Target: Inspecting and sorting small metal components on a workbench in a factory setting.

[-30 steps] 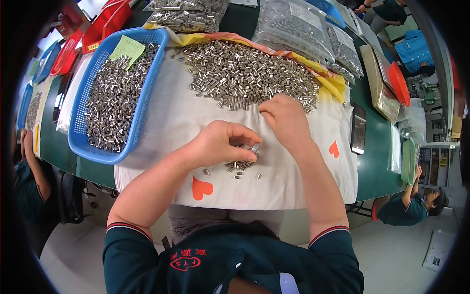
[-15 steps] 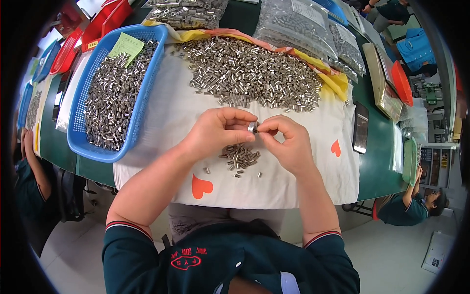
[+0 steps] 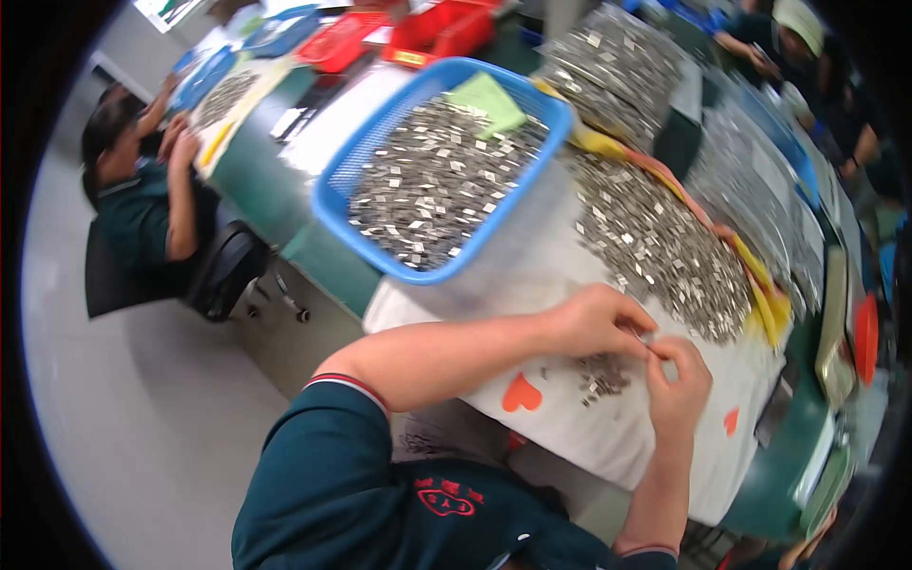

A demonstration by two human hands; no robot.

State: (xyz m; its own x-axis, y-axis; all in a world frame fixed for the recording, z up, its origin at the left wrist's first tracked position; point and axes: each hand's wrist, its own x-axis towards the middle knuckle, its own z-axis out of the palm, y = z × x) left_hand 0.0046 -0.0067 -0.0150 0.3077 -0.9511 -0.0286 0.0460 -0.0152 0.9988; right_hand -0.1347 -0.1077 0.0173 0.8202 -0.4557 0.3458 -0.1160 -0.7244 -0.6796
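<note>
My left hand (image 3: 597,321) and my right hand (image 3: 680,385) meet fingertip to fingertip above a white cloth (image 3: 608,437) with orange hearts. Both pinch a small silver metal part (image 3: 650,340) between them. Just below the hands lies a small heap of sorted metal parts (image 3: 600,376). A large pile of the same silver parts (image 3: 665,249) spreads over the cloth beyond the hands.
A blue plastic basket (image 3: 356,242) full of metal parts, with a green note on top, stands to the left. More heaps and clear bags of parts (image 3: 617,66) lie farther back. Another person (image 3: 142,204) sits at the green table on the left; others work at the far right.
The view has swung to the left and tilted. My hands stay together pinching a part above the small heap, where a second ago they were spread on the cloth.
</note>
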